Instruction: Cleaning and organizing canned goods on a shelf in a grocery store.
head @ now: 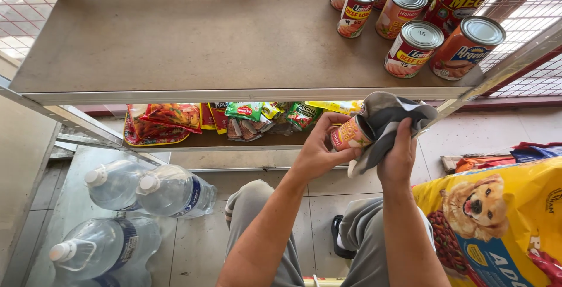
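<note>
Sideways, the can (351, 134) sits clasped in the left hand (319, 149) grip; right hand (398, 157) grip clutches grey cloth (389, 118) over its end

Greys, reds and yellows under my hands

I see a grey cloth (389, 124) over a red-and-yellow labelled can (351, 134), a bare brown shelf (175, 41), red-labelled cans (410, 17) with silver lids, a yellow dog-food bag (497, 222), and clear white-capped water bottles (146, 190).

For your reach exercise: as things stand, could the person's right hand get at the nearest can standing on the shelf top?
Probably yes, once freed. The right hand is pressing a grey cloth on the can held by the left hand. The nearest standing can sits near the shelf edge just above, nothing between.
</note>
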